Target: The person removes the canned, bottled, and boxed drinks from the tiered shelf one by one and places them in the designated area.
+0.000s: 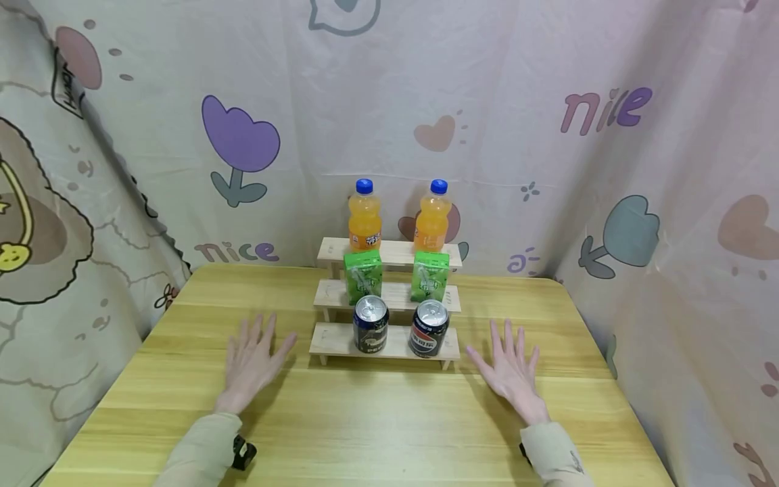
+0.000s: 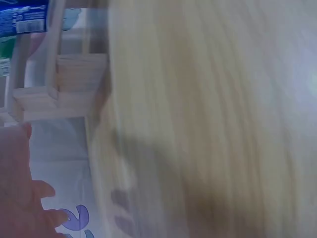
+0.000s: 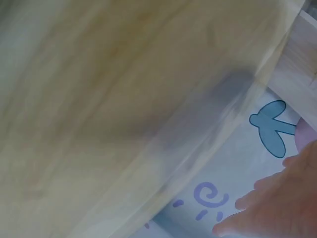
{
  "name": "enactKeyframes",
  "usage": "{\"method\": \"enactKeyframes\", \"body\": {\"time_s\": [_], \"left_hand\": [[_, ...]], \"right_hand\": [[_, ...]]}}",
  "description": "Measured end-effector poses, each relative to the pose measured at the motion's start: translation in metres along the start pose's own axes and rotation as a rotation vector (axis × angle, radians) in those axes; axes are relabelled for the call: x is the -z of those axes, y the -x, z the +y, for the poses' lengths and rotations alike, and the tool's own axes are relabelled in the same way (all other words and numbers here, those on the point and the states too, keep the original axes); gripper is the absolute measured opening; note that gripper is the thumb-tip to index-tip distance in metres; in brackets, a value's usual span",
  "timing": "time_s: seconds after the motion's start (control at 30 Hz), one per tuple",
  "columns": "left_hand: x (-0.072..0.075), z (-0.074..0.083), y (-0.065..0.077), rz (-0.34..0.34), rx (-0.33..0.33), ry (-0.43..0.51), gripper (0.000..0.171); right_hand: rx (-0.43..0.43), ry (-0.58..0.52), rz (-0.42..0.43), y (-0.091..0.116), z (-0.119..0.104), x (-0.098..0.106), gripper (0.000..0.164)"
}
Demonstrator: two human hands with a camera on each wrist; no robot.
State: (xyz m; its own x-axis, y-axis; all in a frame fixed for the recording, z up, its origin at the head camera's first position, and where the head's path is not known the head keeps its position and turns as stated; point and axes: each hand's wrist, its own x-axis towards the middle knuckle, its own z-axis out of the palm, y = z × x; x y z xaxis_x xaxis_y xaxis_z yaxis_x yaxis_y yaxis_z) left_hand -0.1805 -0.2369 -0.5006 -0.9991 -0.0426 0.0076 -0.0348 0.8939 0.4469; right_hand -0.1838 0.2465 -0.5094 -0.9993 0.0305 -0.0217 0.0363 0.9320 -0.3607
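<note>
With fingers spread and straight, my left hand [image 1: 252, 362] is over the table to the left of a three-step wooden rack [image 1: 341, 343]. My right hand [image 1: 510, 368], also spread, is to the rack's right; neither holds anything. On the lowest step stand two dark drink cans, a left can [image 1: 370, 326] and a right can [image 1: 429, 330]. Two green drink cartons, left [image 1: 363, 279] and right [image 1: 429, 277], occupy the middle step. The top step bears two orange soda bottles with blue caps, left [image 1: 364, 220] and right [image 1: 433, 220]. Each wrist view catches part of its hand.
The rack stands near the back edge of a light wooden table [image 1: 377, 426]. Behind it hangs a printed cloth [image 1: 341, 101], which also runs along both sides. A small black device [image 1: 243, 452] sits at the left wrist.
</note>
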Motion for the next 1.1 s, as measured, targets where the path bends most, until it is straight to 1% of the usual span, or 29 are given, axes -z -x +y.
{"method": "enactKeyframes", "body": {"time_s": [0.1,0.27,0.33,0.43,0.6,0.63,0.7,0.8,0.97,1.1], "left_hand": [[0.003,0.006,-0.001,-0.047,0.017,0.094,0.088],[0.007,0.013,-0.002,-0.137,0.035,0.321,0.084],[0.007,0.015,-0.003,-0.162,0.037,0.395,0.081],[0.005,0.019,-0.005,-0.179,0.041,0.485,0.077],[0.001,0.027,-0.010,-0.216,0.079,0.668,0.072],[0.000,0.028,-0.011,-0.226,0.086,0.692,0.071],[-0.002,0.030,-0.013,-0.242,0.092,0.726,0.069],[-0.004,0.033,-0.015,-0.246,0.114,0.727,0.064],[-0.008,0.037,-0.018,-0.247,0.136,0.738,0.060],[-0.012,0.038,-0.020,-0.245,0.132,0.751,0.061]], "right_hand": [[-0.015,-0.057,-0.012,-0.001,-0.002,0.002,0.094],[-0.050,-0.221,-0.034,-0.003,-0.004,0.007,0.090],[-0.056,-0.297,-0.021,-0.004,-0.005,0.009,0.088],[-0.048,-0.425,0.018,-0.006,-0.007,0.011,0.084],[-0.033,-0.624,0.055,-0.008,-0.009,0.015,0.077],[-0.032,-0.657,0.058,-0.009,-0.009,0.016,0.076],[-0.023,-0.732,0.066,-0.009,-0.010,0.017,0.072],[-0.010,-0.823,0.086,-0.010,-0.012,0.020,0.065],[-0.013,-0.899,0.159,-0.014,-0.020,0.027,0.054],[-0.009,-0.981,0.216,-0.020,-0.029,0.033,0.047]]}}
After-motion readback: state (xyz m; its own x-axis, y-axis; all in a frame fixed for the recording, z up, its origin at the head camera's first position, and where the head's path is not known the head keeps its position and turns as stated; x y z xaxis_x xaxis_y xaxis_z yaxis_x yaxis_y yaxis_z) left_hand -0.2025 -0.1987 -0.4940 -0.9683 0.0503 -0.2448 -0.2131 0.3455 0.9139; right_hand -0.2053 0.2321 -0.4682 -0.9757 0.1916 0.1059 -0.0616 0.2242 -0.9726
